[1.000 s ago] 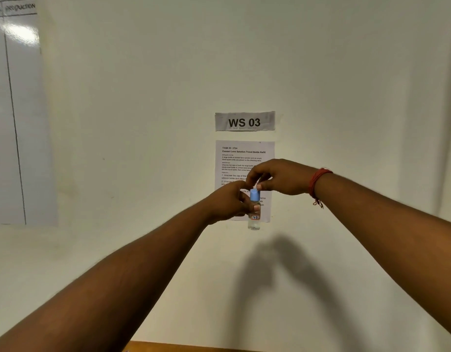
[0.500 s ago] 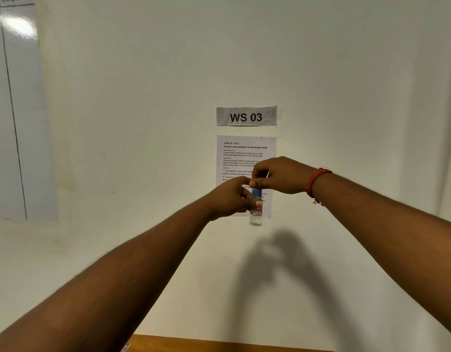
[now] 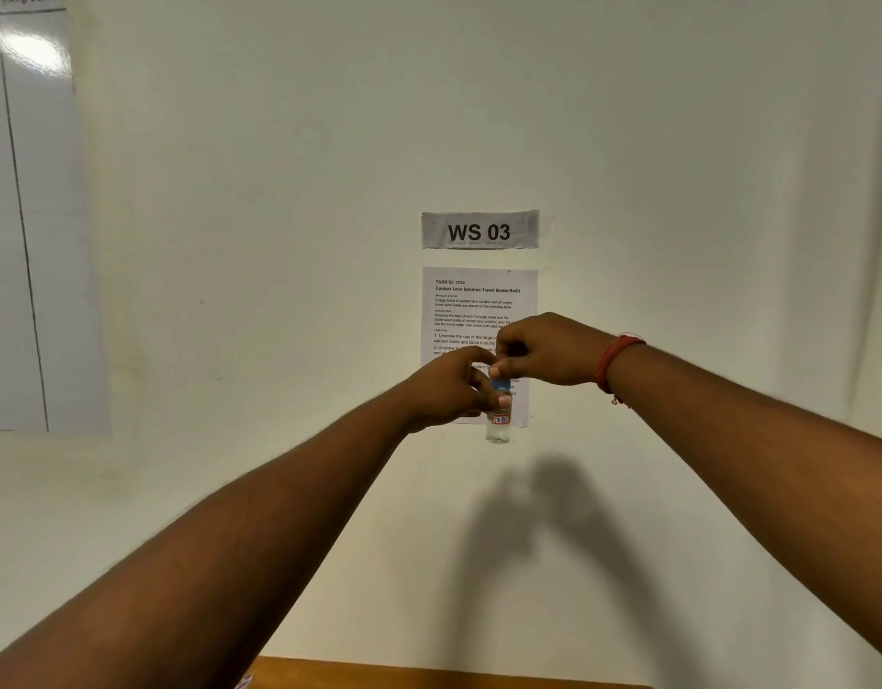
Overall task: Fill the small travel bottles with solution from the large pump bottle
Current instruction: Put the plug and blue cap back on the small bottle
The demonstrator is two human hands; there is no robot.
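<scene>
Both arms are stretched out in front of a white wall. My left hand (image 3: 453,385) grips a small clear travel bottle (image 3: 498,430) by its upper body, holding it upright in the air; a small label marked 17B shows on it. On top sits a blue cap (image 3: 501,385), pinched between the fingertips of my right hand (image 3: 548,350), which comes down from above. A red thread band circles the right wrist. The large pump bottle is out of view.
A taped "WS 03" sign (image 3: 480,230) and a printed task sheet (image 3: 478,300) hang on the wall behind the hands. A whiteboard (image 3: 26,216) is at the left. A strip of wooden table edge (image 3: 429,676) shows at the bottom.
The hands and bottle stay together in nearly the same place; the right fingers have shifted slightly on the blue cap. The view has tilted down a little, showing more table edge.
</scene>
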